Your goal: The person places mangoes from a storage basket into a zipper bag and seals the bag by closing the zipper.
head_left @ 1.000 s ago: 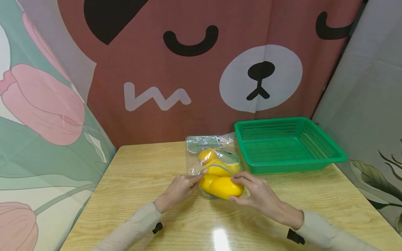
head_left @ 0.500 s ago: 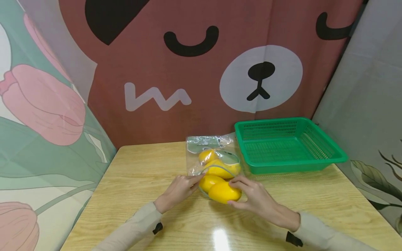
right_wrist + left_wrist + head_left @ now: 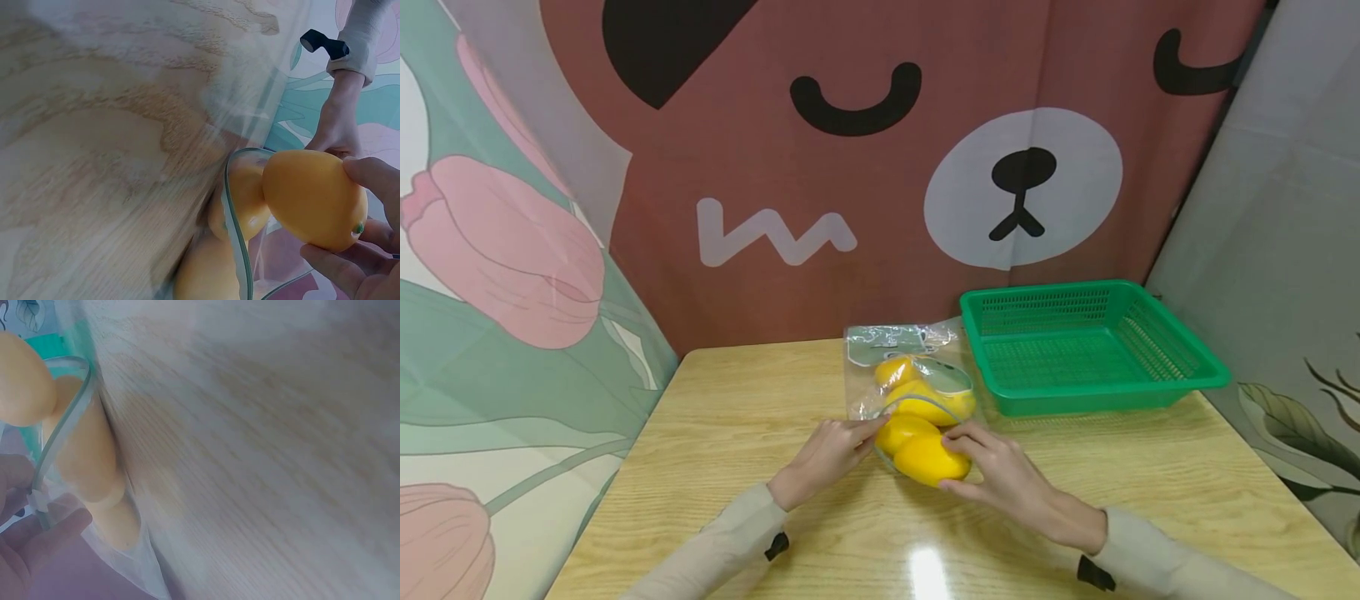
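A clear zip bag (image 3: 861, 392) with a green-grey edge lies on the table, its mouth gaping toward me. Several yellow mangoes (image 3: 917, 404) are inside it. My left hand (image 3: 827, 458) pinches the left side of the bag's rim; in the left wrist view its fingers (image 3: 59, 534) are by the zip's white slider. Between thumb and fingers, my right hand (image 3: 1007, 479) grips another mango (image 3: 931, 461) at the bag's mouth, touching or overlapping the mango behind it. In the right wrist view this mango (image 3: 315, 197) shows a green stem spot.
A green plastic basket (image 3: 1097, 358) with mesh sides stands at the back right, close to the bag. The wooden table (image 3: 737, 392) ends at a brown curtain (image 3: 760, 292) with a bear print. Patterned cloth hangs on both sides.
My right hand has moved a little left and down with its mango, which now tilts differently at the bag's mouth. The left hand and the basket have stayed where they were.
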`<state>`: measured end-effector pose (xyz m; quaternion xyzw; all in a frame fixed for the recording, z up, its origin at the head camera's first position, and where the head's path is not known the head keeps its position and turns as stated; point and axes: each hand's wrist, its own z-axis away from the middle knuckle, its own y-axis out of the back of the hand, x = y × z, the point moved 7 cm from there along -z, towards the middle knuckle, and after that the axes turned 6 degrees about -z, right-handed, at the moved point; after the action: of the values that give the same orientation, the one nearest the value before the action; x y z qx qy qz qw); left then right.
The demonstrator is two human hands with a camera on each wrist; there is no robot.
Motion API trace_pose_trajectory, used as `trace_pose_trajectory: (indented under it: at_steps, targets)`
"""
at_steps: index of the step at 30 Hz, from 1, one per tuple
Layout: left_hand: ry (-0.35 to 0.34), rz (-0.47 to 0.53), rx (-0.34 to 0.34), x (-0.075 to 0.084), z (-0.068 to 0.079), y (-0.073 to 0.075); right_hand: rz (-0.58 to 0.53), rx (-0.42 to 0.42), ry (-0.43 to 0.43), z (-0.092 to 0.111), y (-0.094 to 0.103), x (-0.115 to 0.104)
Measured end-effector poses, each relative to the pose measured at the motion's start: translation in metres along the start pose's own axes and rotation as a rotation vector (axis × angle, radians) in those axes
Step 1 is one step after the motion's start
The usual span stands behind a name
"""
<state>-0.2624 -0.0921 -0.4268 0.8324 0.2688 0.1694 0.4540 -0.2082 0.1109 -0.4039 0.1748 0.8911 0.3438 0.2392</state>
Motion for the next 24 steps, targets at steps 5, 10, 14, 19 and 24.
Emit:
trace_pose_trajectory:
  at_steps: [5,10,14,19,24]
  targets:
    - [-0.013,-0.011,0.012,0.0008,-0.0003,0.0010,0.007,0.009,0.001,-0.0015,-0.0012,-0.0015]
    - [-0.031,-0.021,0.034,0.0017,-0.0005,0.0016,0.028,0.019,-0.001,-0.0026,-0.0021,-0.0019]
    - [-0.035,-0.022,0.037,0.0023,-0.0008,0.0024,0.052,0.019,-0.001,-0.0036,-0.0044,-0.0014]
    - [-0.033,-0.022,0.027,0.0020,-0.0006,0.0014,0.084,0.020,0.010,-0.0046,-0.0079,-0.0011]
    - [-0.030,-0.020,0.024,0.0015,-0.0004,0.0005,0.097,0.008,0.004,-0.0061,-0.0104,-0.0022]
